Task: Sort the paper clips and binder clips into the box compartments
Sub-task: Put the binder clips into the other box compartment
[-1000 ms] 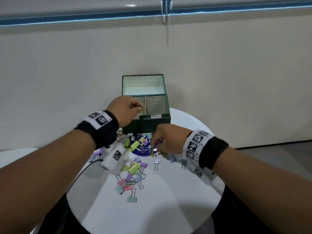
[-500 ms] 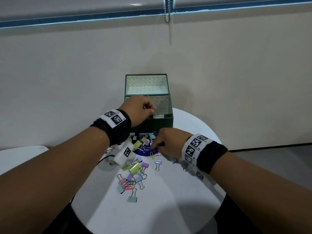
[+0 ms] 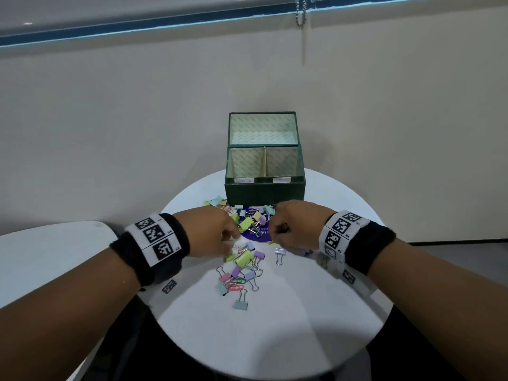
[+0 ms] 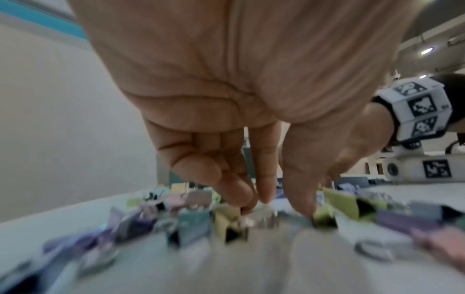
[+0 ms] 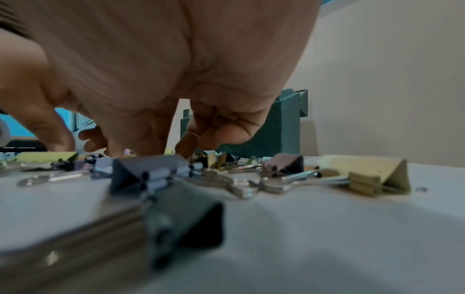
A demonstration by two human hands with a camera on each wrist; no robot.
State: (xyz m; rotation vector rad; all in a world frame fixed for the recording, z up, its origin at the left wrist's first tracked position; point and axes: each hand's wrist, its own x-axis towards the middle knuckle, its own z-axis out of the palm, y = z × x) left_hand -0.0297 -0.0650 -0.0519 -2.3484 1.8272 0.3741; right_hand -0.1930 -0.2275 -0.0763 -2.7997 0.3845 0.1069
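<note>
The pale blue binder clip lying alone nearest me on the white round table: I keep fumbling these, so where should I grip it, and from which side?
Probably pinch the pale blue binder clip across its folded body, coming from above. It lies flat, apart from the pile, with its wire handles pointing away toward the green box; they look thin and loose.

Your forearms bare, no sleeves. Each wrist: black fabric wristband (image 3: 132, 259) plus white segmented band (image 3: 339, 232) printed with square black-and-white fiducial markers. White marker-tagged camera module (image 4: 427, 169) under right wrist.

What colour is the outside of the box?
Dark green; the box shows best in the head view.
</note>
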